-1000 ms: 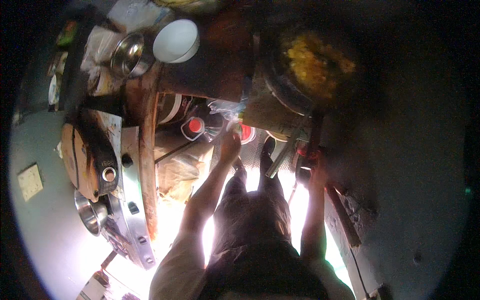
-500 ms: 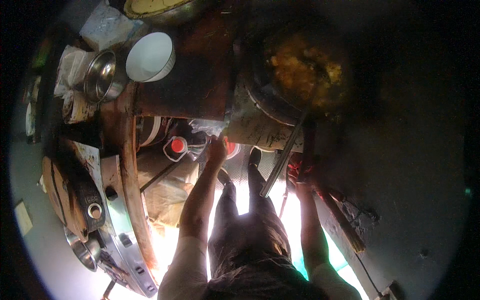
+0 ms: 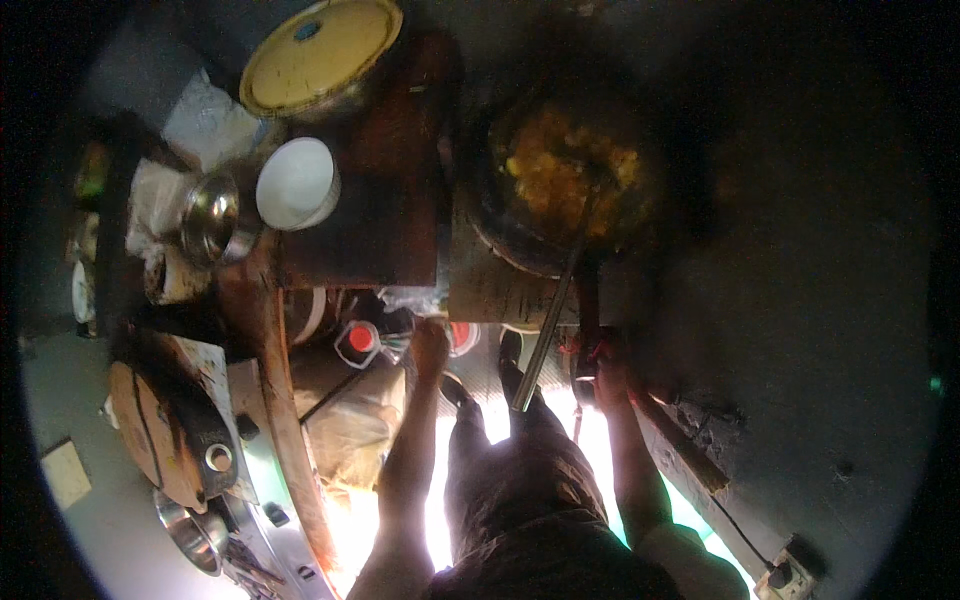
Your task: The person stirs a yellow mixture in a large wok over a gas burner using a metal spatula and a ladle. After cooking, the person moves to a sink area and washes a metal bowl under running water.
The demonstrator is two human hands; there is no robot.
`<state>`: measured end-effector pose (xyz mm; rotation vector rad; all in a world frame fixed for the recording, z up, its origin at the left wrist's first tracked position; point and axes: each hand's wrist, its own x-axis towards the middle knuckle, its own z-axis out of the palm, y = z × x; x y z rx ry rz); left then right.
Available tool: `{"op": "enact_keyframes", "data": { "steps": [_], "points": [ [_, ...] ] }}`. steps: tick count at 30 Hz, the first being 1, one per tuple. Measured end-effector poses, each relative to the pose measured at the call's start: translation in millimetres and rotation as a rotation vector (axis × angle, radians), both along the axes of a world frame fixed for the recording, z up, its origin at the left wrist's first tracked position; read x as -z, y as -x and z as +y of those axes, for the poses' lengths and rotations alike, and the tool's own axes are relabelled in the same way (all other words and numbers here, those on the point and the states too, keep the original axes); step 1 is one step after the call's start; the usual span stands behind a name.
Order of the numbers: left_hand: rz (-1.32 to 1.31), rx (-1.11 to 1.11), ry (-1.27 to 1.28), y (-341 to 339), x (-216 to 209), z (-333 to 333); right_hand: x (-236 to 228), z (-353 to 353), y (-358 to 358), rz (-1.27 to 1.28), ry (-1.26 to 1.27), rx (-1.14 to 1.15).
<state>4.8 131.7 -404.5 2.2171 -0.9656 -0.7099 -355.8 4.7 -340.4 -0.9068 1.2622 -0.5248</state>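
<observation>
A dark wok (image 3: 505, 245) with chunky yellow-orange food (image 3: 570, 170) stands at the far middle in deep shade. The long metal handle of a utensil (image 3: 545, 355) slants out of it toward me, with neither hand on it. My right hand (image 3: 608, 368) is at the counter's front edge, next to the wok's dark handle (image 3: 588, 305) and something red; shade hides its fingers. Below the front edge of the brown board, my left hand (image 3: 430, 338) reaches to a crumpled clear plastic bag (image 3: 412, 298). Its fingertips are too blurred to show a grip.
Left of the wok are a white bowl (image 3: 298, 185), a metal bowl (image 3: 215, 215) and a large yellowish lid (image 3: 320, 55). A red-capped jug (image 3: 362, 338) stands below the board. At left lies a round wooden cutting board (image 3: 150, 430) with a cleaver (image 3: 215, 440).
The view has tilted up, so the scene sits lower and more of the yellowish lid shows. Both hands stay near the same places.
</observation>
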Motion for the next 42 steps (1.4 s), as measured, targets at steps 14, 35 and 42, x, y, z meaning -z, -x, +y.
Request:
{"op": "enact_keyframes", "data": {
  "steps": [14, 35, 42],
  "points": [
    [-0.512, 0.610, -0.029, 46.4, -250.6, -103.0, -155.1, -41.5, -107.6, -0.368, -0.123, -0.136],
    [-0.848, 0.731, -0.358, -21.5, -330.5, -213.6, -152.7, -45.1, -110.6, -0.270, -0.142, -0.075],
    [-0.564, 0.437, 0.042, -14.9, -260.2, -90.1, -155.9, -36.8, -115.4, -0.262, -0.130, 0.011]
  ]
}}
